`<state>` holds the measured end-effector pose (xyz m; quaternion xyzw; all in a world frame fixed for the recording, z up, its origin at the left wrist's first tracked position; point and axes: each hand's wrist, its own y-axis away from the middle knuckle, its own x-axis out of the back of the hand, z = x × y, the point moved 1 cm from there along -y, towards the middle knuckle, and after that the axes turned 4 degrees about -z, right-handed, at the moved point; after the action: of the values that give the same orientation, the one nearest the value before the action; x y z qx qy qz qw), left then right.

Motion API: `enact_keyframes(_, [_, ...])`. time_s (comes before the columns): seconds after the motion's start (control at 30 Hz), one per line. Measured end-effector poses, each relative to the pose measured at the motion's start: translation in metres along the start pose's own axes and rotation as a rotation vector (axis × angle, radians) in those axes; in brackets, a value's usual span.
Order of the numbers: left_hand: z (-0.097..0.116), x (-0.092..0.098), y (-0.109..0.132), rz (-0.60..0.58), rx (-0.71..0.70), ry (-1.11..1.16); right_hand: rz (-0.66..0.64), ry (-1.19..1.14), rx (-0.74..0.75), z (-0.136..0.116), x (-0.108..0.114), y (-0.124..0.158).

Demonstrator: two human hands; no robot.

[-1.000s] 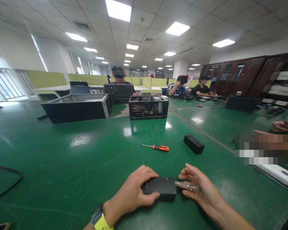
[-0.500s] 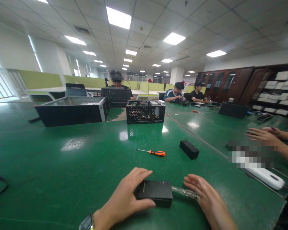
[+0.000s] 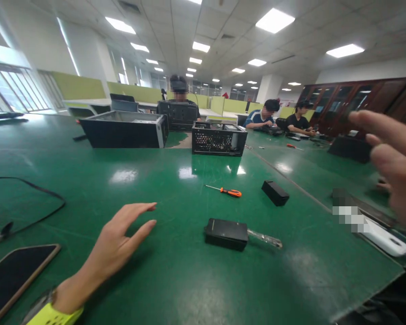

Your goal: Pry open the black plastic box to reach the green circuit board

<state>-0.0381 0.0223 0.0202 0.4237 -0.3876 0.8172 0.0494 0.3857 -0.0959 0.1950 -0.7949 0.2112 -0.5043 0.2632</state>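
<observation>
The left hand (image 3: 118, 241) and the blurred right hand (image 3: 399, 167) are spread, seemingly empty — the black box (image 3: 226, 234), untouched on the green table (image 3: 155, 289), looks stiff, rather light, best gripped by its long sides.

An oblong box (image 3: 226, 235) is showing black, and around it the tabletop (image 3: 176, 189) is gleaming green with whitish reflections. Right of the box, a tool handle (image 3: 266, 239) is looking colourless and transparent. Beyond the box, a screwdriver (image 3: 226, 191) is displaying orange and black with a silvery shaft; farther beyond, a computer chassis (image 3: 219, 140) is presenting black honeycomb mesh. Left of the box, a watch strap (image 3: 56, 316) is glowing lime yellow with dark dots, and a phone (image 3: 20, 276) is showing black within a tan rim.
</observation>
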Motion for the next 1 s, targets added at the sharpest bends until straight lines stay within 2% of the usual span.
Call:
enact_keyframes(0.07, [-0.001,0.003,0.008,0.026,0.004,-0.021,0.093,0.069,-0.054,-0.003,-0.030,0.035])
enact_keyframes(0.1, [-0.001,0.003,0.011,0.035,0.003,-0.030,0.055,0.035,-0.068,0.000,-0.055,0.056])
enact_keyframes(0.17, [0.000,0.003,0.017,0.039,-0.003,-0.040,-0.121,0.023,-0.031,0.011,-0.110,0.097])
enact_keyframes(0.2, [0.001,0.003,0.019,0.034,-0.006,-0.041,-0.266,0.028,0.006,0.017,-0.133,0.113])
enact_keyframes(0.23, [0.001,0.003,0.020,0.032,-0.007,-0.039,-0.355,0.025,0.006,0.023,-0.150,0.125])
enact_keyframes(0.27, [0.001,0.005,0.020,0.038,-0.002,-0.037,-0.339,0.029,-0.035,0.028,-0.159,0.132])
enact_keyframes(0.37, [-0.004,0.012,0.020,0.117,0.084,-0.053,-0.241,0.028,-0.106,0.040,-0.157,0.137])
enact_keyframes(0.43, [-0.007,0.015,0.020,0.154,0.136,-0.061,-0.313,0.012,-0.091,0.043,-0.153,0.137])
enact_keyframes(0.47, [-0.007,0.014,0.019,0.136,0.136,-0.051,-0.366,0.000,-0.087,0.044,-0.154,0.138])
enact_keyframes(0.53, [-0.001,0.006,0.016,0.029,0.086,0.002,-0.459,-0.034,-0.085,0.044,-0.161,0.139])
enact_keyframes(0.63, [0.021,-0.018,0.003,-0.196,-0.022,0.105,-0.544,-0.110,-0.060,0.042,-0.171,0.136])
enact_keyframes(0.77, [0.053,-0.051,-0.025,-0.423,-0.113,0.218,-0.657,-0.167,0.007,0.035,-0.161,0.115])
enact_keyframes(0.87, [0.061,-0.065,-0.041,-0.487,-0.090,0.270,-0.711,-0.185,0.036,0.030,-0.151,0.096])
enact_keyframes(1.0, [0.060,-0.070,-0.048,-0.475,-0.025,0.288,-0.706,-0.283,-0.047,0.032,-0.152,0.084])
